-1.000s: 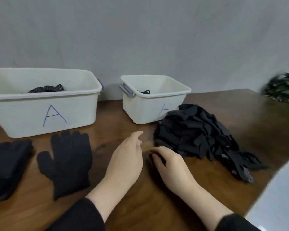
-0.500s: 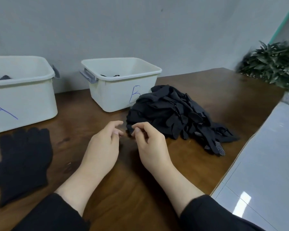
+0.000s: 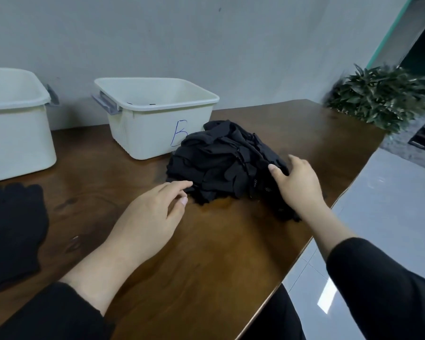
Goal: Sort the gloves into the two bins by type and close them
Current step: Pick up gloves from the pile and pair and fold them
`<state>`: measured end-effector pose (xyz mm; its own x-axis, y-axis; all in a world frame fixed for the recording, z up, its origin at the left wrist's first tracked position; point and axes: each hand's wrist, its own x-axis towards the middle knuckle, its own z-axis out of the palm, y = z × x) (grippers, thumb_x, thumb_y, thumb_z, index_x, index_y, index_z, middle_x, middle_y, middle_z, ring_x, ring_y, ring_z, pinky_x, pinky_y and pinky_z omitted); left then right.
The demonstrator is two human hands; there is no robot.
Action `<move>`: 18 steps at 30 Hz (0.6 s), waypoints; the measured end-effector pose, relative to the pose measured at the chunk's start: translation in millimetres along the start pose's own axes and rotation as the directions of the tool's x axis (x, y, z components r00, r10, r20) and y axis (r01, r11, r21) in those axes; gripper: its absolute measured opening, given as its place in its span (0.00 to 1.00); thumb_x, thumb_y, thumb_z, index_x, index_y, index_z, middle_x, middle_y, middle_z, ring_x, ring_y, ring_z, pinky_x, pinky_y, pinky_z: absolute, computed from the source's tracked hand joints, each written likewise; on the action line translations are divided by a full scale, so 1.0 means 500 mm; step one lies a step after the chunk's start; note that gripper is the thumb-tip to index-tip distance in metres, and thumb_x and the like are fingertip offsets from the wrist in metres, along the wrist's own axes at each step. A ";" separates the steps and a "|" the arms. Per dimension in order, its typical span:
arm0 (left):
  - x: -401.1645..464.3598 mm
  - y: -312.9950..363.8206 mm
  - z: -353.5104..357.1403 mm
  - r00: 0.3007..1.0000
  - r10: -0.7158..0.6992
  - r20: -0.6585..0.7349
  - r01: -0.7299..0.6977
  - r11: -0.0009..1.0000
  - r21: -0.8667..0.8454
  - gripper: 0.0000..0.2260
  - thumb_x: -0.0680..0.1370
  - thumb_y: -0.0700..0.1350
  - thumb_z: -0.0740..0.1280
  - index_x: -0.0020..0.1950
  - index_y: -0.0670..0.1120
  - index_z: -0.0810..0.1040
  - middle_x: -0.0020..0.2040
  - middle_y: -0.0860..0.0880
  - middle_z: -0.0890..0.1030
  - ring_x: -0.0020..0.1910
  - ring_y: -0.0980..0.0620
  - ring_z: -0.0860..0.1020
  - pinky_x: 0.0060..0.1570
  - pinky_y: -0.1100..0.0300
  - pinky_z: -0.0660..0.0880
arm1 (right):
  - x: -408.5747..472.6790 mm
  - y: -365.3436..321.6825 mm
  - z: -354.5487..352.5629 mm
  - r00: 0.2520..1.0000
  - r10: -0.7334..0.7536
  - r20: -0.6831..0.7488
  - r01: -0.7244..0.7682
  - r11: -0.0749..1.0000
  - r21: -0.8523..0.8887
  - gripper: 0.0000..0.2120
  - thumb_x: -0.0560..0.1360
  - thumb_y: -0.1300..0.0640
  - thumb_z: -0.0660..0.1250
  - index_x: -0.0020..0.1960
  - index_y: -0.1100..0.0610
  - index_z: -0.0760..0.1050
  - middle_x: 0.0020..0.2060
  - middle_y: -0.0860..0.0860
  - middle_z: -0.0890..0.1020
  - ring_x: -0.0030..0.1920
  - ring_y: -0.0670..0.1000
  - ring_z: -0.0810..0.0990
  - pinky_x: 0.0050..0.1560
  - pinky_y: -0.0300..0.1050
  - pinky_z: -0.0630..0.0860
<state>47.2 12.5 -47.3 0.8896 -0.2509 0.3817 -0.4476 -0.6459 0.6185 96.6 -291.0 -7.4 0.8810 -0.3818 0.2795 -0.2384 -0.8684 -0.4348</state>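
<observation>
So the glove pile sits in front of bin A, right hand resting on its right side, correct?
Not quite: the head view shows the glove pile in front of the bin marked B, not A. The right hand does rest on the pile's right side.

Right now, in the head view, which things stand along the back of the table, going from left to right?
Bin at the left edge → bin marked B → pile of black gloves → green plant, beyond the table's right end.
</observation>
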 end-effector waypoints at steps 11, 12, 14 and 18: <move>-0.007 -0.004 -0.008 1.000 -0.016 -0.005 0.016 1.000 -0.001 0.16 0.83 0.50 0.60 0.71 0.58 0.72 0.54 0.65 0.77 0.54 0.63 0.76 0.53 0.62 0.77 | 0.068 0.041 -0.025 0.999 0.032 -0.024 -0.027 0.978 0.206 0.13 0.83 0.51 0.62 0.49 0.58 0.80 0.42 0.55 0.84 0.38 0.54 0.81 0.37 0.45 0.73; -0.006 -0.004 -0.008 1.000 -0.017 -0.006 0.017 1.000 -0.004 0.16 0.83 0.50 0.60 0.71 0.58 0.72 0.54 0.65 0.77 0.54 0.64 0.76 0.52 0.63 0.76 | 0.070 0.038 -0.030 1.000 0.025 0.003 -0.026 0.984 0.176 0.16 0.82 0.47 0.64 0.50 0.60 0.79 0.42 0.55 0.84 0.38 0.54 0.80 0.37 0.45 0.72; -0.006 -0.004 -0.007 1.000 -0.019 -0.009 0.019 1.000 -0.007 0.16 0.83 0.50 0.60 0.70 0.58 0.73 0.53 0.65 0.77 0.53 0.66 0.75 0.51 0.67 0.74 | 0.076 0.038 -0.029 0.993 0.048 0.109 -0.055 0.997 0.060 0.18 0.80 0.44 0.68 0.54 0.61 0.77 0.44 0.55 0.83 0.39 0.55 0.79 0.38 0.46 0.73; -0.008 -0.006 -0.008 1.000 -0.025 -0.001 0.025 1.000 -0.005 0.15 0.83 0.50 0.60 0.70 0.58 0.73 0.53 0.66 0.77 0.54 0.69 0.74 0.50 0.71 0.71 | 0.094 0.065 -0.014 0.971 0.127 0.200 -0.130 0.992 -0.002 0.13 0.80 0.54 0.69 0.45 0.65 0.80 0.33 0.57 0.79 0.31 0.56 0.75 0.31 0.45 0.70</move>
<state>44.3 18.2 -47.9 0.9004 -0.2344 0.3666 -0.4258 -0.6481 0.6314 127.3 -339.2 -2.2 0.9073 -0.4181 0.0447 -0.3514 -0.8123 -0.4655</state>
